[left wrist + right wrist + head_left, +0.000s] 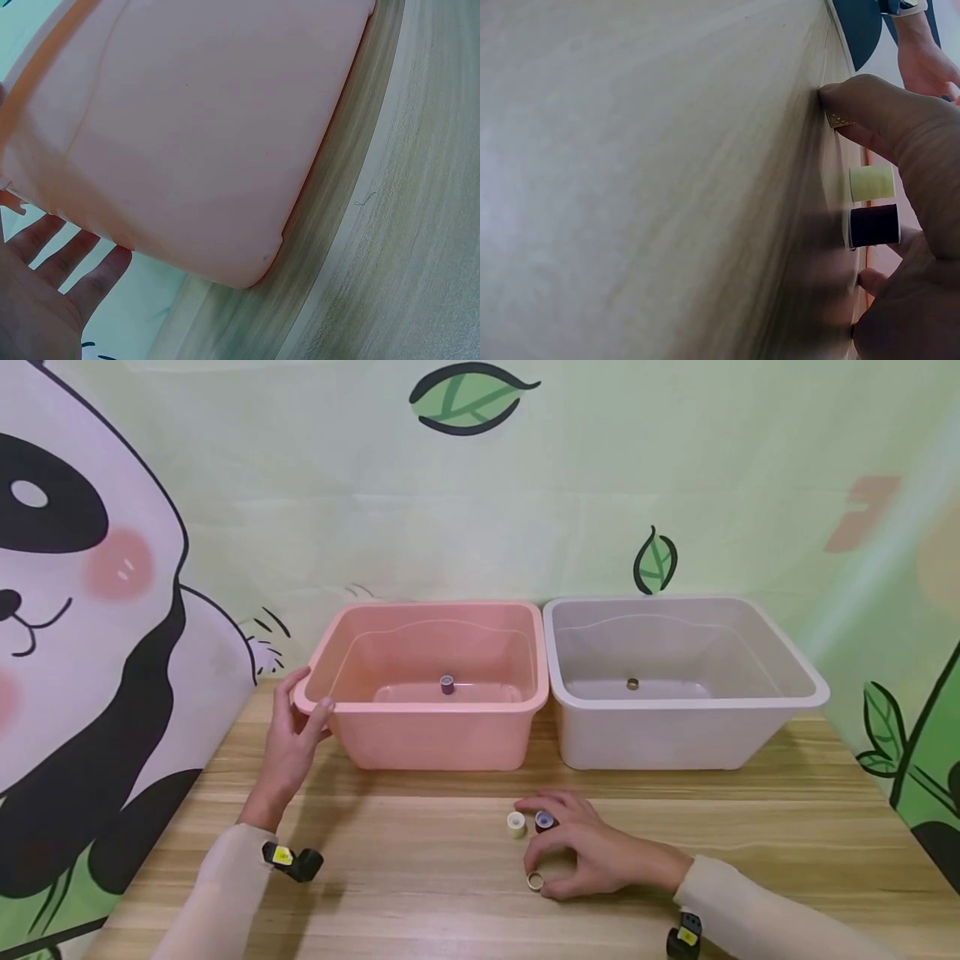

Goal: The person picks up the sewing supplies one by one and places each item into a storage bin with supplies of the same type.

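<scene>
Right sleeve: pale, at the near edge of the head view; black wrist device at the cuff.
Right hand: low over the wooden table; thumb and forefinger pinch a gold ring; other fingers extend past the spools' far side.
Gold ring: between the two fingertips, nearer than both spools; cannot tell whether it touches the wood.
Spools: pale yellow spool and dark spool upright on the table, side by side, a small gap between; the dark one partly covered by the hand.
Left hand: clamped on the pink bin at its near left corner, thumb over the rim, fingers outside.
Pink bin: purplish spool inside, upright.
Grey bin: just right of the pink; brassy ring inside.
</scene>
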Action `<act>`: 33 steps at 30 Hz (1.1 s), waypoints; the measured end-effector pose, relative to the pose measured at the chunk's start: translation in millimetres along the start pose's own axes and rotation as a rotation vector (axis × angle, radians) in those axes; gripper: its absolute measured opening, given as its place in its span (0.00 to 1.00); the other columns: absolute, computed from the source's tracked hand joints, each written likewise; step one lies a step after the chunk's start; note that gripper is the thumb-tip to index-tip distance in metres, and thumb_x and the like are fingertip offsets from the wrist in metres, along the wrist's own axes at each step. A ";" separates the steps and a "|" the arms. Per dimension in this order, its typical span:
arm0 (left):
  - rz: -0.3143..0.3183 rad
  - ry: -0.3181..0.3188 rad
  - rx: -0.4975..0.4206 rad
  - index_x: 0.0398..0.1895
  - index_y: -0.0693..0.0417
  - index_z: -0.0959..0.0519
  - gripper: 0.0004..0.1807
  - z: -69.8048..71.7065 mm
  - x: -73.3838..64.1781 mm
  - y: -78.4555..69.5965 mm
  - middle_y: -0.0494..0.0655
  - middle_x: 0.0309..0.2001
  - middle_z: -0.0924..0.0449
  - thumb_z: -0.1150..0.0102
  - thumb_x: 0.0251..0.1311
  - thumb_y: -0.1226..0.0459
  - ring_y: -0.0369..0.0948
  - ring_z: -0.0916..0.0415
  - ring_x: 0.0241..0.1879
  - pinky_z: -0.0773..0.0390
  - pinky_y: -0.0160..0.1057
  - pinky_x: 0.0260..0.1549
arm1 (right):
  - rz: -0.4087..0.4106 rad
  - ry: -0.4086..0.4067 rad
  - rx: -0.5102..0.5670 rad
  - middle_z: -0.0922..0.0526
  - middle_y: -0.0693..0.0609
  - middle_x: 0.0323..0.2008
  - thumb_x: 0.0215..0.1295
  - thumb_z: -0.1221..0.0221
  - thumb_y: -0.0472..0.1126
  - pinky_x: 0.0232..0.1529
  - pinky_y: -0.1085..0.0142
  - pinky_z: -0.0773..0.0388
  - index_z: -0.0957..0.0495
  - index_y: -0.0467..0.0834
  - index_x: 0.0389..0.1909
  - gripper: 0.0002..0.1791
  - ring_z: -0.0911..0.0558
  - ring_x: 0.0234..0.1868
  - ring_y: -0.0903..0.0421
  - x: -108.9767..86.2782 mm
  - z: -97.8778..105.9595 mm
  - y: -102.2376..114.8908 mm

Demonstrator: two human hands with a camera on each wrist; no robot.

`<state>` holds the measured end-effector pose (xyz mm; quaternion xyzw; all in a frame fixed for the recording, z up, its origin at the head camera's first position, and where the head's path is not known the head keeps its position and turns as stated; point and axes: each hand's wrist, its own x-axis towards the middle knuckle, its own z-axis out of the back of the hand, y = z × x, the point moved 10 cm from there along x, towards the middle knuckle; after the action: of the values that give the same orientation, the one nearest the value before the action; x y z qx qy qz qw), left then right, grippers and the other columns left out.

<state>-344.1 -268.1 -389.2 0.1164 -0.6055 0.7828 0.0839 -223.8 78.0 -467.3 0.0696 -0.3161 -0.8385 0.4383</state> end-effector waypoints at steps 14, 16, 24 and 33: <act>0.024 -0.003 0.026 0.81 0.36 0.53 0.37 -0.2 0.6 1.4 0.50 0.78 0.44 0.48 0.76 0.49 0.57 0.35 0.70 0.19 0.31 0.51 | -0.010 -0.036 0.027 0.34 0.47 0.74 0.53 0.25 0.45 0.65 0.34 0.40 0.17 0.66 0.37 0.15 0.41 0.73 0.41 0.1 12.8 -0.5; 0.025 -0.003 0.026 0.81 0.36 0.53 0.37 -0.2 0.6 1.9 0.50 0.79 0.44 0.48 0.76 0.49 0.57 0.35 0.70 0.20 0.31 0.51 | -0.015 -0.041 0.044 0.34 0.47 0.74 0.54 0.25 0.44 0.65 0.36 0.38 0.17 0.66 0.38 0.16 0.41 0.72 0.44 0.6 16.9 -0.3; 0.042 0.000 0.037 0.81 0.35 0.54 0.38 -0.2 0.7 4.5 0.50 0.79 0.45 0.48 0.76 0.47 0.54 0.35 0.71 0.20 0.30 0.51 | -0.035 -0.053 0.082 0.34 0.47 0.74 0.52 0.25 0.40 0.65 0.34 0.36 0.17 0.65 0.40 0.19 0.39 0.72 0.45 2.6 30.3 1.2; 0.023 -0.001 0.028 0.81 0.37 0.53 0.36 0.1 -0.4 3.1 0.52 0.78 0.43 0.49 0.78 0.52 0.52 0.34 0.69 0.20 0.28 0.48 | -0.008 -0.087 0.030 0.31 0.49 0.71 0.53 0.26 0.40 0.63 0.36 0.33 0.17 0.65 0.41 0.19 0.36 0.70 0.46 2.7 42.0 3.9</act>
<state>-344.5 -268.9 -392.2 0.1111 -0.5960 0.7919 0.0728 -239.3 93.9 -431.3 0.0409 -0.3472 -0.8377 0.4196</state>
